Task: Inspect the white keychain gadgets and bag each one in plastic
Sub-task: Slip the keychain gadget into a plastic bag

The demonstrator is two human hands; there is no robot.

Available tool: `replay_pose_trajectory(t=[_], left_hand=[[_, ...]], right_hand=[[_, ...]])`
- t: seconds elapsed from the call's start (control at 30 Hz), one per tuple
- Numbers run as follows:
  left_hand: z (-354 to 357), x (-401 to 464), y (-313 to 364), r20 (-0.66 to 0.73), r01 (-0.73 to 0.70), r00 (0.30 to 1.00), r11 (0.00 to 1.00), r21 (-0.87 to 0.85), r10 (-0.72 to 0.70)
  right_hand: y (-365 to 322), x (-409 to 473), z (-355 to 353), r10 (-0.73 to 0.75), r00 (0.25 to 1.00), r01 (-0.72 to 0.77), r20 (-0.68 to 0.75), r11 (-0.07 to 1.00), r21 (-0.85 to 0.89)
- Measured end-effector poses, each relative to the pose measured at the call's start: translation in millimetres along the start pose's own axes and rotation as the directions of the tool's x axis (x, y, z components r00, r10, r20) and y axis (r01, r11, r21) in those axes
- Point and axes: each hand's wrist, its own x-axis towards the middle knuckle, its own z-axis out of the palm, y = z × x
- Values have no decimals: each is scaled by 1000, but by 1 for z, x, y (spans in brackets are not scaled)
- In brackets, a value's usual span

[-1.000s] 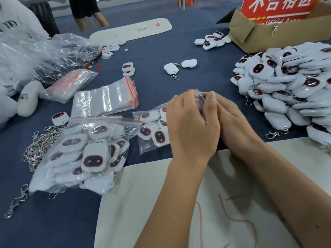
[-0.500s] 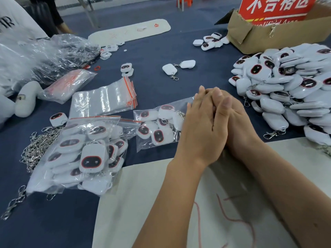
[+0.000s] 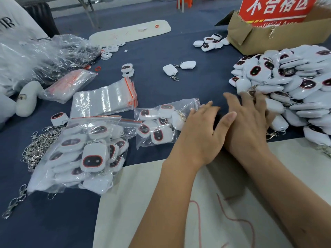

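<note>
A big pile of white keychain gadgets (image 3: 295,83) with dark red-rimmed faces lies at the right. My right hand (image 3: 250,120) reaches into its near left edge with fingers spread straight over the gadgets. My left hand (image 3: 202,135) lies flat beside it, fingertips touching the right edge of a small clear bag of gadgets (image 3: 157,122). Left of that sit a larger filled bag (image 3: 86,153) and a stack of empty zip bags (image 3: 105,99) with red seals. Neither hand holds anything.
A cream mat (image 3: 197,212) lies under my forearms. Loose metal chains (image 3: 35,145) lie at the left, crumpled plastic (image 3: 44,54) at the far left. A cardboard box (image 3: 259,38) with a red sign (image 3: 275,8) stands behind the pile. Two loose gadgets (image 3: 170,69) lie mid-table.
My hands were pressed together over a small bag; they have now parted. The right hand has moved right onto the pile, and the left has flattened beside the small bag.
</note>
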Motion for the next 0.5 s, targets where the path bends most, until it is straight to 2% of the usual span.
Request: replay_pose_trajectory(t=[0.07,0.17,0.23,0.27,0.4,0.5], left_hand=[[-3,1,-4,-17,6,1000,1000,11,-6],[-7,2,-8,-23,9,1000,1000,26,-9],[-7,2,-10,-24,17,1000,999,51,-15],[-6,3,-11,-29,19,999,998,66,-17],[-4,3,-13,-95,28,995,994,101,-19],[-7,4,-15,-105,35,994,999,40,-30]], right_hand=[[2,-1,1,-56,998,58,-26,997,48],[1,-1,0,-5,990,33,-140,980,198],[0,-1,-1,17,980,15,-200,987,160],[0,1,-1,16,981,10,-194,992,129],[3,5,3,13,1000,-13,3,1000,-9],[3,5,6,-90,996,90,-26,996,14]])
